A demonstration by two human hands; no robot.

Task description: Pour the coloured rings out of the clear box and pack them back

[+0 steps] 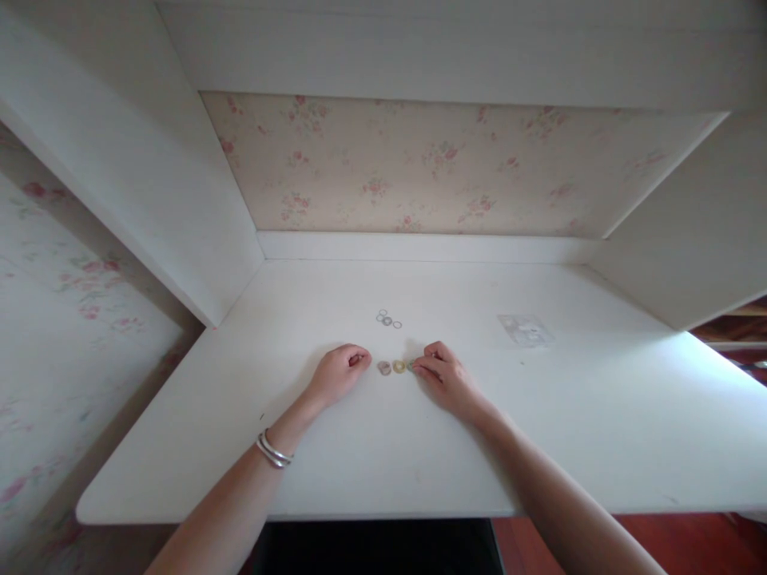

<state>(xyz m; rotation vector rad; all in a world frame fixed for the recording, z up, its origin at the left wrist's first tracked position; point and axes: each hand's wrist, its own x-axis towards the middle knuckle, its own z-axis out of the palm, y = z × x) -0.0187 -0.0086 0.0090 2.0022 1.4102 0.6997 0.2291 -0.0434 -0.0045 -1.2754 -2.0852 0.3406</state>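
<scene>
Both my hands rest on a white desk (335, 471). My left hand (339, 373) is curled with its fingertips pinched together; whatever they hold is too small to make out. A pink ring (384, 367) and a yellow ring (399, 366) lie side by side between the hands. My right hand (442, 377) is closed in a pinch on a small greenish ring (411, 366) right beside the yellow one. Three small metal rings (387, 319) lie a little farther back on the desk. Silver bangles (273, 450) circle my left wrist.
A small clear plastic bag (526, 329) lies on the desk at the right. White side panels (149, 176) and a floral back wall (419, 168) enclose the desk. The front edge runs below my forearms, with red floor (689, 543) beyond.
</scene>
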